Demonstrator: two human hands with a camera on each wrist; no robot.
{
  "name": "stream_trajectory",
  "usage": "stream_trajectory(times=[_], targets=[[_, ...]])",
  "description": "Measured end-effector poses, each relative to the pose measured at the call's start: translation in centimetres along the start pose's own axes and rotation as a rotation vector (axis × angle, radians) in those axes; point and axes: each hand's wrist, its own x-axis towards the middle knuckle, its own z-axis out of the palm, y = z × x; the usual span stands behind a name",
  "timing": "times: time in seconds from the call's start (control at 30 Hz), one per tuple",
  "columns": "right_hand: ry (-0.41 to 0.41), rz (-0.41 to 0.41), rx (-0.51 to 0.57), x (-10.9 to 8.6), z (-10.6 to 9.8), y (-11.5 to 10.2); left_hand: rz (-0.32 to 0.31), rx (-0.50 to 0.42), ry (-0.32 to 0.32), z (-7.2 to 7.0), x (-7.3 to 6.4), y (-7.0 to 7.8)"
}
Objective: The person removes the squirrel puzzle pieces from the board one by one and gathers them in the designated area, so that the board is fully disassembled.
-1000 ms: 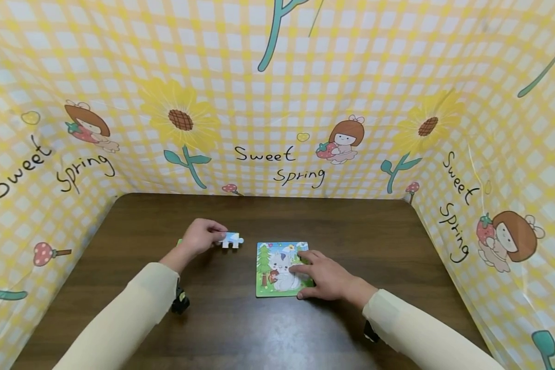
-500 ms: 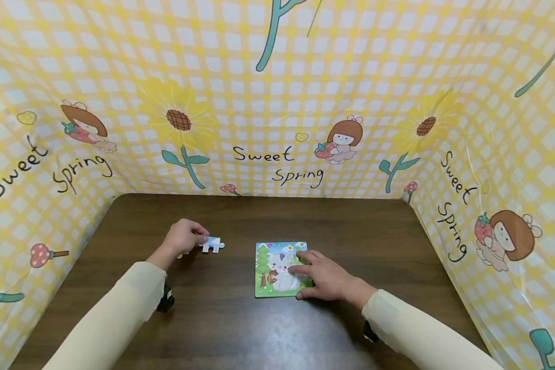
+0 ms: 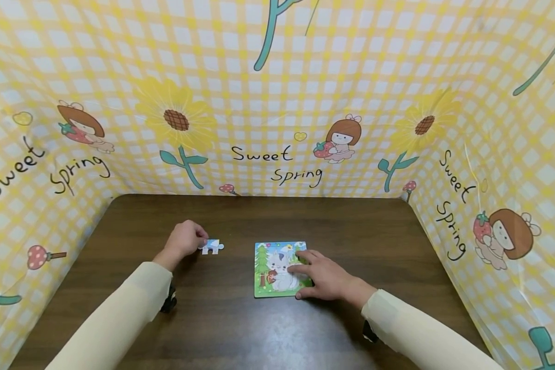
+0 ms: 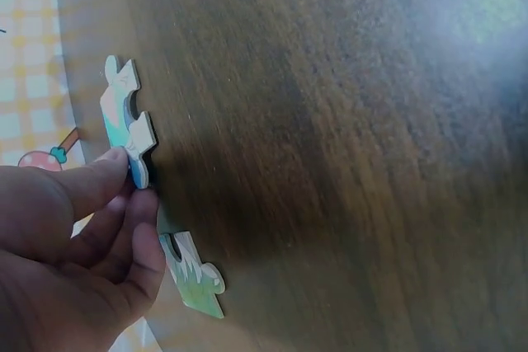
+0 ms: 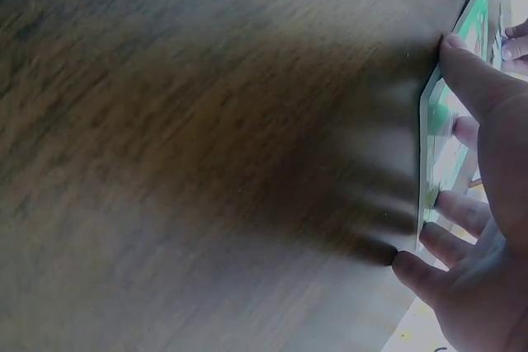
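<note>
My left hand pinches a blue-and-white jigsaw piece between thumb and fingers at the left of the table; in the left wrist view this jigsaw piece is tilted. Just below the fingers in that view lies a second jigsaw piece, green and white, which my hand hides in the head view. A square jigsaw puzzle, showing a white cartoon animal among green trees, lies flat near the middle. On its right side my right hand rests with spread fingers, the thumb at the edge of the puzzle.
Brown wooden table under everything. A yellow checked cloth with flowers and cartoon figures rises along the back, left and right sides.
My left hand has moved left with the blue-and-white jigsaw piece, away from the puzzle, and has stayed about there since half a second ago. The right hand has kept its place on the puzzle.
</note>
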Motion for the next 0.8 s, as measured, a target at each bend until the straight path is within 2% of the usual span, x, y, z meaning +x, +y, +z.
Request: stream_trajectory(times=[0.2, 0.57, 0.7, 0.8], targets=[[0.006, 0.007, 0.020, -0.3, 0.3, 0.0, -0.041, 0.022, -0.030, 0.3, 0.1, -0.2], [-0.002, 0.026, 0.023, -0.3, 0.4, 0.0, -0.052, 0.036, -0.032, 0.3, -0.2, 0.3], [-0.005, 0.044, 0.029, -0.3, 0.4, -0.1, -0.048, 0.043, -0.011, 0.2, -0.1, 0.5], [0.005, 0.051, 0.039, -0.5, 0.5, 0.0, -0.015, 0.046, 0.026, 0.3, -0.1, 1.2]])
